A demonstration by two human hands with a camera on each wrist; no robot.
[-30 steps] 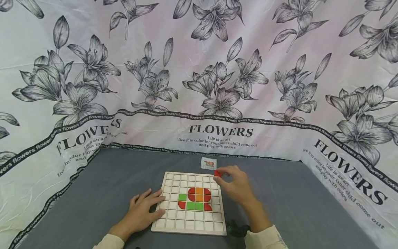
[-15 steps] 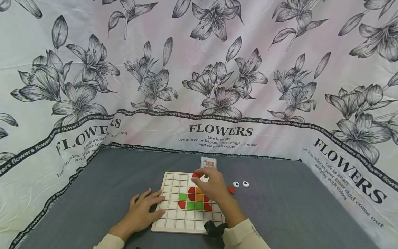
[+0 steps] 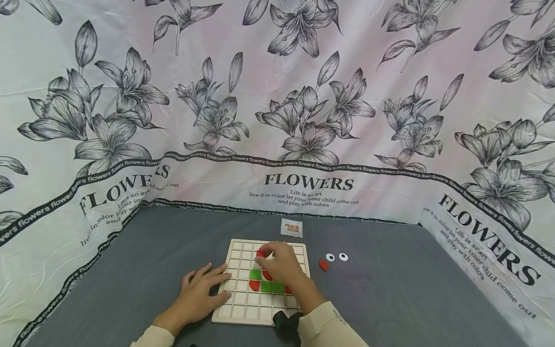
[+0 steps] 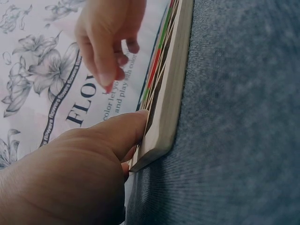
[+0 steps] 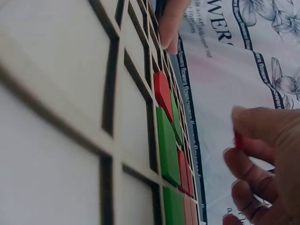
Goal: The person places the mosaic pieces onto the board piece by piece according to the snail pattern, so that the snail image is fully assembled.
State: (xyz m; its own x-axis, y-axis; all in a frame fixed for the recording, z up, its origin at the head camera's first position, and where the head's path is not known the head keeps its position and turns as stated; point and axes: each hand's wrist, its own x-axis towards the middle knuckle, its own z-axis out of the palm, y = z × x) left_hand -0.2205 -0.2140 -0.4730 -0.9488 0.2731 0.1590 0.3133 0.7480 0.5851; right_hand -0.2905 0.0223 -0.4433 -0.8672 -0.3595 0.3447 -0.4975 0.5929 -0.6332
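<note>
A wooden grid board lies on the grey cloth, with coloured tiles set in its middle cells. Among them are a green square tile and a red rounded tile. My left hand rests on the board's left edge, fingers spread; the left wrist view has its thumb on the rim. Between thumb and index finger, my right hand pinches a red tile above the board's upper middle cells. That hand hides part of the pattern, orange tiles included. In the right wrist view the pinched red tile shows as a thin edge.
Right of the board lie a loose red tile and two googly-eye pieces. A small printed picture card lies behind the board. Flower-printed fabric walls the table on the back and both sides.
My right hand has carried the red tile leftward from the board's upper right corner to over its upper middle. The googly eyes and loose red tile have come into view. My left hand stays put.
</note>
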